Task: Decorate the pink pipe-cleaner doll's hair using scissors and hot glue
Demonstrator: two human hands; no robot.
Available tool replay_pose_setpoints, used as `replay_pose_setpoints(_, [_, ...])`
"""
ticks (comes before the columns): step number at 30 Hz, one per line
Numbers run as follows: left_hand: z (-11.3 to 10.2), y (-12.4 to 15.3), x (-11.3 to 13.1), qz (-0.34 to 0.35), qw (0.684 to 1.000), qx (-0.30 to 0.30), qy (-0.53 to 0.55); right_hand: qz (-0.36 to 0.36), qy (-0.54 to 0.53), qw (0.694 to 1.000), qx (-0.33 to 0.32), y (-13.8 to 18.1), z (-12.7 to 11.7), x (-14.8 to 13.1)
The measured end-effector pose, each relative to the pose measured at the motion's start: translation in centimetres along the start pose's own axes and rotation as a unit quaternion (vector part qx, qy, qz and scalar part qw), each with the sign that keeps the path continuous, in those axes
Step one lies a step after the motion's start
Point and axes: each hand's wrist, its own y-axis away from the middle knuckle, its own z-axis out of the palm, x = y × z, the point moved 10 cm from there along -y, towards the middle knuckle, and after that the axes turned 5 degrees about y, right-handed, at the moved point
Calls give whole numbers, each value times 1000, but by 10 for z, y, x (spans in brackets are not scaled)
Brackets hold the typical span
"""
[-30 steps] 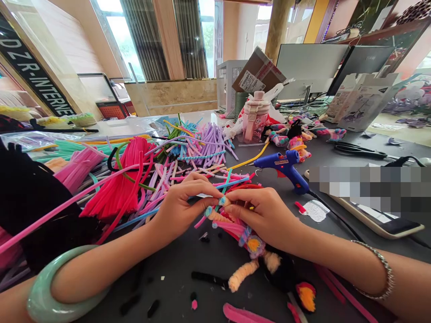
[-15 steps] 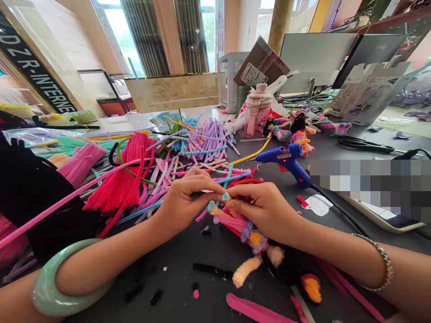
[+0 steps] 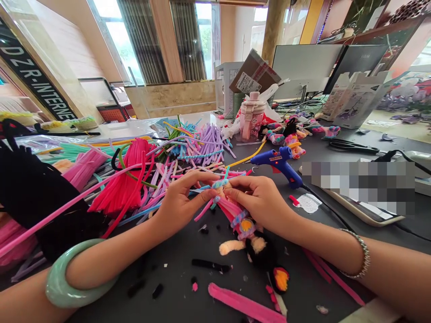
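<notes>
A small doll of fuzzy pipe cleaners (image 3: 239, 219) lies between my hands, its black-haired head (image 3: 264, 253) toward me and its legs pointing away. It has a pink skirt and a blue-purple band with an orange flower centre. My left hand (image 3: 183, 197) is closed, thumb and fingers pinching the doll's blue-tipped leg ends. From the other side, my right hand (image 3: 266, 202) grips the legs, its fingertips close to the left ones. One peach arm (image 3: 231, 246) sticks out to the left. Part of the legs is hidden behind my fingers.
A blue hot glue gun (image 3: 278, 163) lies beyond my right hand, its cord running right. Bundled pink-red pipe cleaners (image 3: 126, 179) and purple ones (image 3: 210, 141) cover the left and back. Near me are a pink strip (image 3: 245, 305), black scraps and a black-orange piece (image 3: 280, 279). Scissors (image 3: 353, 146) lie at right.
The doll has turned in my hands, so its dark head now shows and its arm points left. My fingers have shifted on the legs. The whole view has tilted slightly upward and to the right.
</notes>
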Motion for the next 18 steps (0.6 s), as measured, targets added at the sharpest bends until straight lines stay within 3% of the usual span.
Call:
replay_pose_setpoints(7, [0,-1,0,11,1000,-5,5,-12,-11,1000,-7,0,3,-1])
replay_pose_setpoints(18, [-2,-1,-4,7,999,5,44,-2,-125,991,-39,0,12,1])
